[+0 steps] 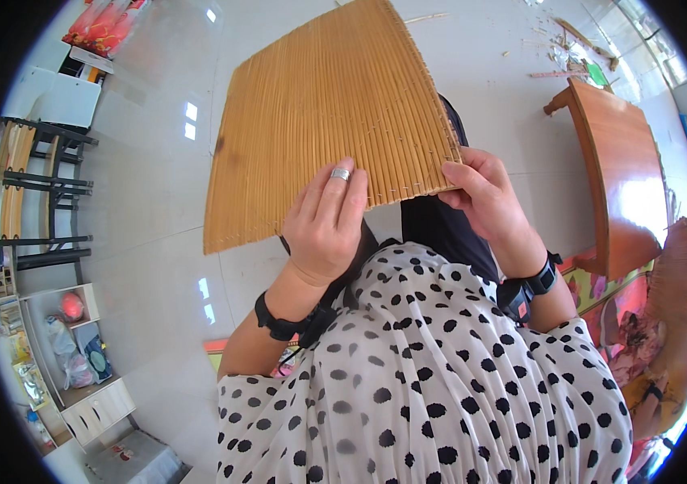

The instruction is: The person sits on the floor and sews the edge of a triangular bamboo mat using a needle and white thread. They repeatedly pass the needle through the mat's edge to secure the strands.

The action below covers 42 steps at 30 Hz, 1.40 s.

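Observation:
A flat mat of thin tan stalks [319,105], laid side by side and stitched through, is tilted up before me over my lap. Small stitches show near its right and near edges, and a dark spot marks its left side. My left hand [327,214], with a silver ring, lies on the mat near its front edge, fingers stretched out close together; its thumb is hidden. At the near right corner my right hand [484,189] pinches the mat between thumb and fingers. What the right fingers do underneath is hidden.
A low wooden table [613,153] stands at the right. Beyond it, scraps of stalk [573,56] litter the tiled floor. Another person's arm [650,407] is at the lower right, beside a round stalk mat [676,282]. Folded black-framed furniture [53,181] and a shelf unit [77,347] line the left.

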Tool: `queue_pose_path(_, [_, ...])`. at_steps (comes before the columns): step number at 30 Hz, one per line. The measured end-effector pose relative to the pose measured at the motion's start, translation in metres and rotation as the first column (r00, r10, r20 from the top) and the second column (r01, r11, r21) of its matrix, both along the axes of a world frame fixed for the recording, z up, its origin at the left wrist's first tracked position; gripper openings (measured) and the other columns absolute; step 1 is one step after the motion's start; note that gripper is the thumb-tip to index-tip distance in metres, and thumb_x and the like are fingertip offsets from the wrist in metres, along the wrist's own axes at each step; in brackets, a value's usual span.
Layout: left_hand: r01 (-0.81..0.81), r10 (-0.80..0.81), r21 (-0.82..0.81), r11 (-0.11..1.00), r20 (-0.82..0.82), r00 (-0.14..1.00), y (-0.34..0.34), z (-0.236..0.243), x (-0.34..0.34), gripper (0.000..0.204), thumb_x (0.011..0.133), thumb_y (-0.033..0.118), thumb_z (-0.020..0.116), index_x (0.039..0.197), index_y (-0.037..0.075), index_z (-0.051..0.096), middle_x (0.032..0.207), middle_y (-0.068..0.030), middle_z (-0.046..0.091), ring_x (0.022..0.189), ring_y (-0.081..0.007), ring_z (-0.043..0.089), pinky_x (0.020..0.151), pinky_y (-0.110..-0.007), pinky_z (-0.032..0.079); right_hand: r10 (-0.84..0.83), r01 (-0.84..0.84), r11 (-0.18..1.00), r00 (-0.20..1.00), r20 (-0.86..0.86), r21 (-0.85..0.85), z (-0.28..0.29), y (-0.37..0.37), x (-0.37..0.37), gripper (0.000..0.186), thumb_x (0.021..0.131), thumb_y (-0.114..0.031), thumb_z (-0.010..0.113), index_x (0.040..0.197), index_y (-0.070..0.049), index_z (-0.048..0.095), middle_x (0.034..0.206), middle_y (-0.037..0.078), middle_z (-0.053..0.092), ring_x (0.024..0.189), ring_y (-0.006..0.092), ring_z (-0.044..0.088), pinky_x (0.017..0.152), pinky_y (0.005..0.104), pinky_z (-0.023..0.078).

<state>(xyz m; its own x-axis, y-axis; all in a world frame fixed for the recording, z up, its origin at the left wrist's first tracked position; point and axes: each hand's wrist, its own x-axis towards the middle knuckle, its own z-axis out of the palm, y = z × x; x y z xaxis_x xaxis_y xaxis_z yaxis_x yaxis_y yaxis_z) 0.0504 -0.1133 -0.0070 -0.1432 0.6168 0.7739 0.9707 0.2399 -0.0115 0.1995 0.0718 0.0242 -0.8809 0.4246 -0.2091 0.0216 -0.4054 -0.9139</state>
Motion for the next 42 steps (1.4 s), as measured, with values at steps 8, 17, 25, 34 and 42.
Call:
queue_pose_path(8, [0.340, -0.114, -0.372, 0.864, 0.512, 0.851, -0.003, 0.026, 0.029, 0.059, 0.075, 0.019, 0.084, 0.125, -0.001, 0.062, 0.128, -0.0211, 0.057, 0.118, -0.0375, 0.058, 0.098, -0.042, 0.053, 0.050, -0.052, 0.998, 0.996, 0.074, 0.029, -0.043, 0.038, 0.025, 0.024, 0.098, -0.021, 0.062, 0.100, 0.002, 0.067, 0.086, 0.003, 0.065, 0.067, 0.0040, 0.051, 0.057, 0.0183, 0.040])
queue_pose_path(17, [0.655, -0.332, -0.265, 0.708, 0.693, 0.639, 0.062, 0.025, 0.011, 0.020, 0.087, 0.011, 0.075, 0.105, 0.005, 0.069, 0.091, -0.0091, 0.065, 0.080, -0.0288, 0.067, 0.068, -0.039, 0.054, 0.189, -0.240, 0.914, 0.965, 0.180, 0.327, -0.051, 0.075, 0.047, 0.019, 0.095, -0.015, 0.065, 0.090, 0.003, 0.066, 0.069, -0.004, 0.055, 0.061, 0.0043, 0.048, 0.053, 0.0224, 0.037])
queue_pose_path(25, [0.688, -0.543, -0.019, 0.726, 0.597, 0.590, 0.108, -0.021, 0.040, 0.018, 0.078, 0.012, 0.082, 0.091, 0.010, 0.069, 0.083, -0.0031, 0.060, 0.074, -0.0237, 0.064, 0.064, -0.036, 0.053, 0.011, -0.072, 0.958, 0.977, 0.214, 0.277, -0.057, 0.070, 0.064, 0.019, 0.095, -0.016, 0.067, 0.097, 0.003, 0.069, 0.075, -0.003, 0.060, 0.065, 0.0039, 0.051, 0.057, 0.0214, 0.041])
queue_pose_path(34, [0.642, -0.517, -0.029, 0.767, 0.566, 0.642, 0.116, -0.026, 0.044, 0.018, 0.078, 0.013, 0.082, 0.090, 0.012, 0.068, 0.078, -0.0021, 0.057, 0.069, -0.0222, 0.063, 0.058, -0.034, 0.052, -0.196, 0.165, 0.969, 0.966, 0.165, 0.186, -0.067, 0.033, 0.073, 0.023, 0.091, -0.009, 0.071, 0.109, 0.004, 0.069, 0.089, 0.001, 0.069, 0.079, 0.0035, 0.061, 0.071, 0.0219, 0.051])
queue_pose_path(42, [0.651, -0.506, -0.092, 0.754, 0.550, 0.665, 0.119, -0.024, 0.041, 0.016, 0.079, 0.013, 0.079, 0.090, 0.012, 0.068, 0.077, -0.0018, 0.056, 0.068, -0.0212, 0.063, 0.057, -0.034, 0.052, -0.252, 0.169, 0.950, 0.912, 0.324, 0.262, -0.052, 0.025, 0.068, 0.023, 0.090, -0.008, 0.069, 0.109, 0.005, 0.068, 0.085, 0.003, 0.071, 0.076, 0.0065, 0.063, 0.068, 0.0243, 0.053])
